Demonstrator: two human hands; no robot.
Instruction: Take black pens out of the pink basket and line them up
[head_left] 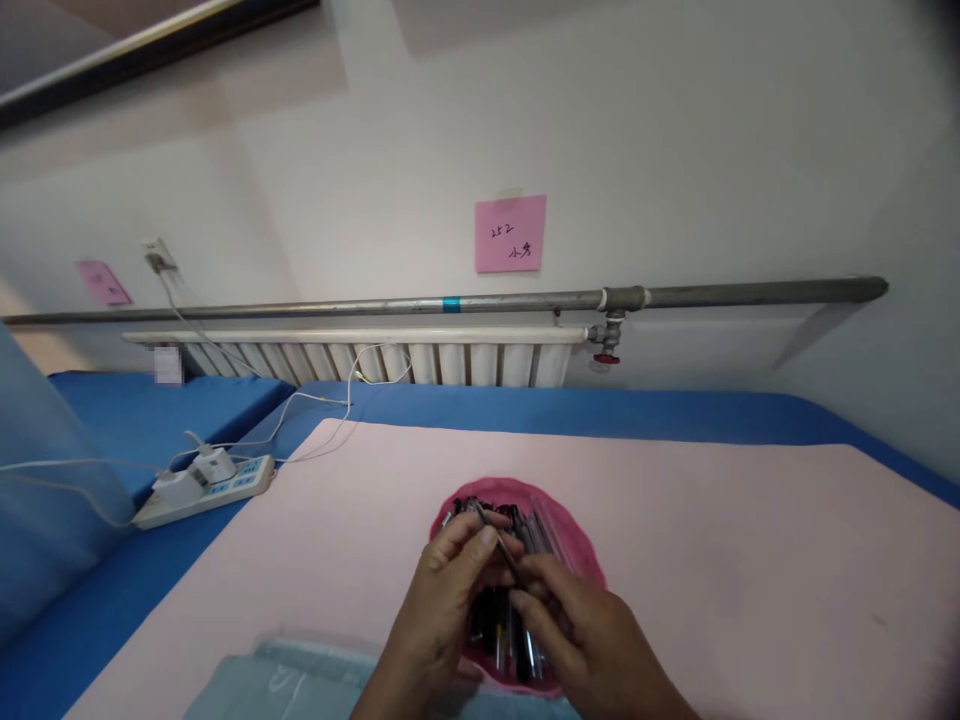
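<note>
Over a pink scalloped basket point(589, 555), both my hands are closed on one thin, dark, pen-like rod point(509, 558). My left hand point(448, 590) pinches its upper end between thumb and fingers. Lower down, the fingertips of my right hand point(589, 625) grip the same rod, which slants down to the right. Clear pen barrels point(544, 530) lie in the basket, along with several black pen parts point(491, 615). My hands cover the middle of the basket and part of the rod, so its exact kind cannot be made out.
The basket stands on a pink sheet point(735, 540) over a blue table cover point(675, 405). A light-blue plastic bag or cloth point(285, 685) lies at the near edge. To the left are a power strip point(247, 480) with chargers and white cables. Behind runs a radiator point(450, 362).
</note>
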